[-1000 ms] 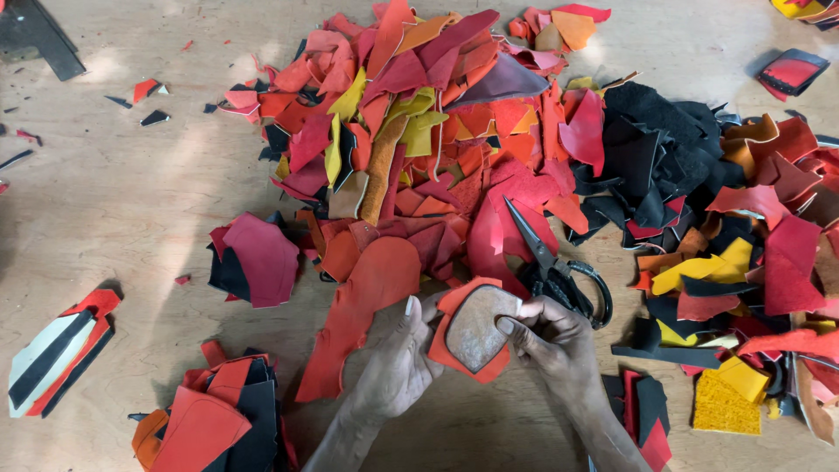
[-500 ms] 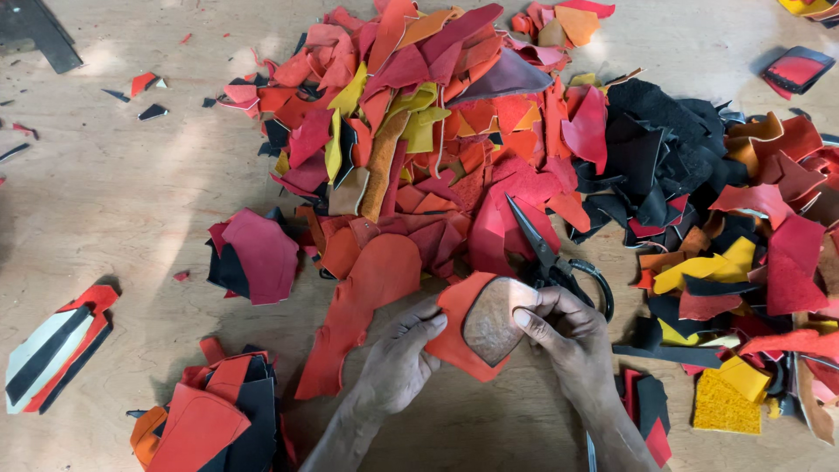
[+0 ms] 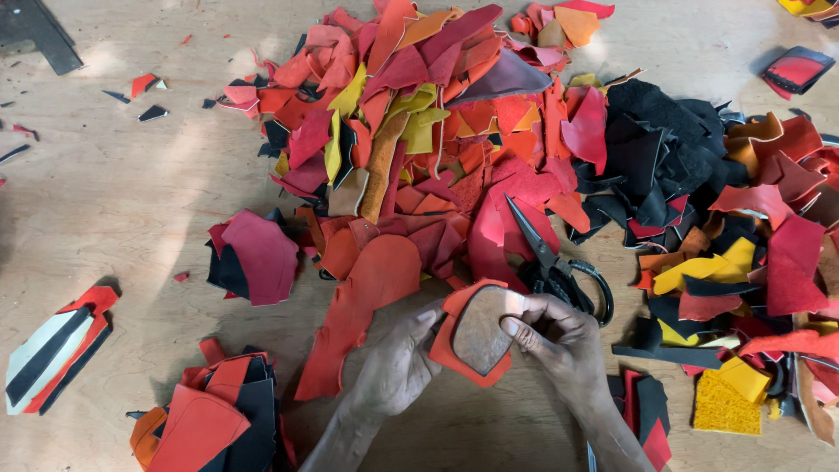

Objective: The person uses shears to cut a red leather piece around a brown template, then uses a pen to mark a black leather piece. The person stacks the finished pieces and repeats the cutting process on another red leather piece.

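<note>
My left hand (image 3: 395, 367) grips the left edge of an orange-red leather piece (image 3: 454, 354) low in the middle of the view. A brown cardboard template (image 3: 481, 330) lies on that piece. My right hand (image 3: 559, 345) presses the template down with its fingers on the right edge. Black scissors (image 3: 559, 267) lie just above my right hand, blades pointing up-left, apparently untouched.
A big heap of red, orange, yellow and black leather scraps (image 3: 489, 149) covers the wooden table (image 3: 131, 201) ahead and to the right. Stacks of cut pieces (image 3: 218, 419) lie at lower left, another stack (image 3: 52, 350) at the far left. A long orange strip (image 3: 363, 301) lies beside my left hand.
Both hands have shifted the leather piece and template slightly; the template sits more squarely on the piece now. The scissors have not moved.
</note>
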`<action>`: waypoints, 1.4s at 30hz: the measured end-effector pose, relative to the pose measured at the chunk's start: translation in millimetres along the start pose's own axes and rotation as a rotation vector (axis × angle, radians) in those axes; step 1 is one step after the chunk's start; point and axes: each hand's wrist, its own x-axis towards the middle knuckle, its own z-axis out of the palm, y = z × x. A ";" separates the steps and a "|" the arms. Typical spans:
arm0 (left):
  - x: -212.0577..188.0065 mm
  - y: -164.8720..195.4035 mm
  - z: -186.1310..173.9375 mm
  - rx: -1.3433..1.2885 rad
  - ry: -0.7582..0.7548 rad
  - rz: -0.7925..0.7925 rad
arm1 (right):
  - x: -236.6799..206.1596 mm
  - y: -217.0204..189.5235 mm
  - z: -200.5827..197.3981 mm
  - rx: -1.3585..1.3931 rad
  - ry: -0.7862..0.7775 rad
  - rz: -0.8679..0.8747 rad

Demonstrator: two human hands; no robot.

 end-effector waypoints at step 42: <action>4.4 23.6 41.4 0.017 -0.245 0.073 | 22.1 -19.4 2.8 -0.021 -0.014 -0.129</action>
